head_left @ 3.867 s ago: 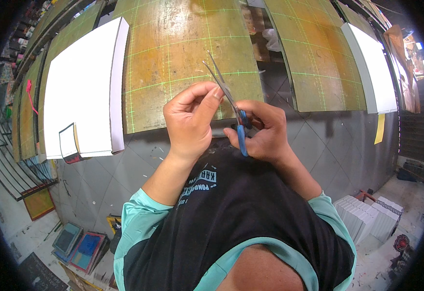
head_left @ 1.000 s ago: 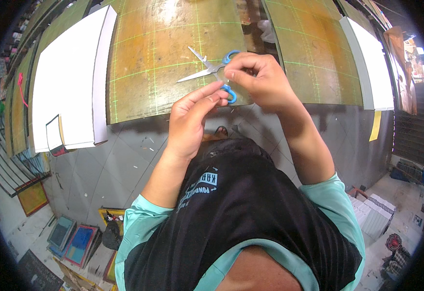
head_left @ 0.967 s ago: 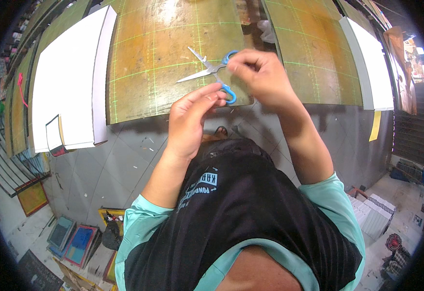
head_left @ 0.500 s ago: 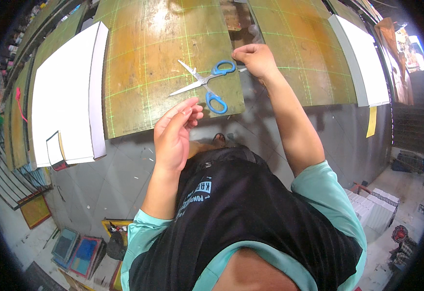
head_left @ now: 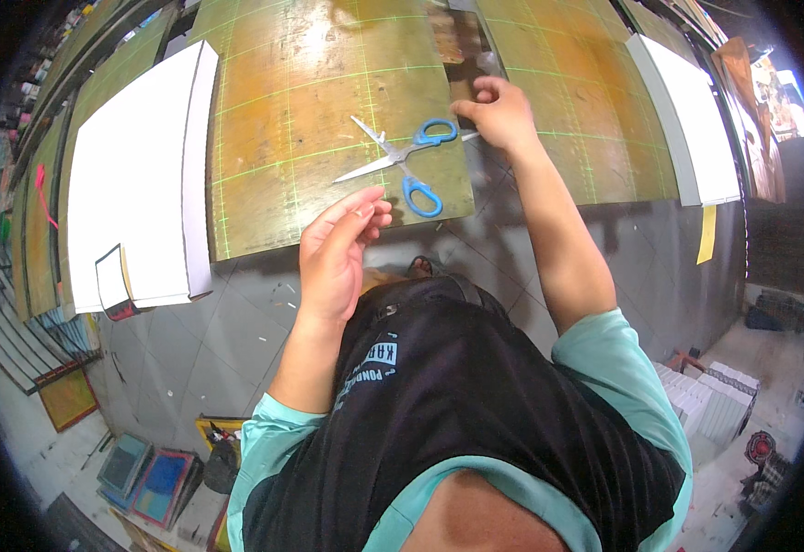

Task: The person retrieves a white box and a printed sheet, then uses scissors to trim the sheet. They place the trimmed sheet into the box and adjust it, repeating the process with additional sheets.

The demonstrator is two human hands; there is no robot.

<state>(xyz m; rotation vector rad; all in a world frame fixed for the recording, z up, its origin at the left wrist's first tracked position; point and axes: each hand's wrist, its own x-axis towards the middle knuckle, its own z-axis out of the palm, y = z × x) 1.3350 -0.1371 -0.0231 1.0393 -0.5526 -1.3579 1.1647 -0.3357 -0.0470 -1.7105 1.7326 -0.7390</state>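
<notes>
The blue-handled scissors (head_left: 398,158) lie spread open near the front edge of the middle, green grid-lined section of the table (head_left: 301,110), blades pointing left and handle loops toward the right. They sit between the two hands, and neither hand grips them. The left hand (head_left: 333,262) is in front of the blades and to the left of the lower loop, its fingertips just beside that loop with a narrow gap showing; its fingers are loosely curled and the thumb is close to the forefinger, though whether something thin is pinched there I cannot tell. The right hand (head_left: 503,118) is to the right of the upper loop, over the gap beside the right-hand table section (head_left: 586,110), with thumb extended and fingers bent; it looks slightly blurred, and I cannot tell whether it holds anything. A large white block (head_left: 135,184) stands well to the left of the scissors, and another white block (head_left: 687,120) lies far to the right, above a yellow strip (head_left: 706,235) hanging down.
</notes>
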